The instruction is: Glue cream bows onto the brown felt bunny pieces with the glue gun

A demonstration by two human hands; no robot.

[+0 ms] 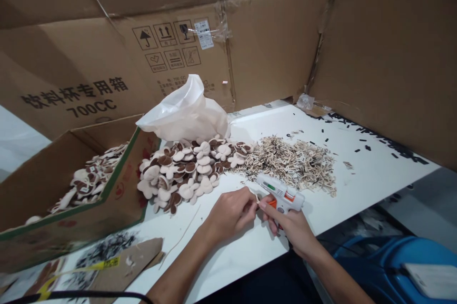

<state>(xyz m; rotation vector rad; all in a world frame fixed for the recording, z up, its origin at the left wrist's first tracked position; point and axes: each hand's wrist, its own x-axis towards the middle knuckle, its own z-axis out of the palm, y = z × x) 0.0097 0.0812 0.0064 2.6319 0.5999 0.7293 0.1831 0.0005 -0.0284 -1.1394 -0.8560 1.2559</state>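
Observation:
My right hand [289, 225] grips a white glue gun [282, 192] with an orange trigger, its nozzle pointing left. My left hand [232, 211] is closed in a pinch on a small pale piece [254, 195] held right at the gun's tip. Both hands rest on the white table [360, 185] near its front edge. Just beyond them lies a heap of beige and brown mouse-ear shaped pieces [185, 171], and to its right a pile of small tan bits [296, 163].
An open cardboard box [117, 199] at the left holds more of the shaped pieces. A white plastic bag [185, 113] sits behind the heap. Cardboard walls [271, 52] surround the table. Small black bits [360, 144] are scattered at the right. A blue object [378, 266] lies below right.

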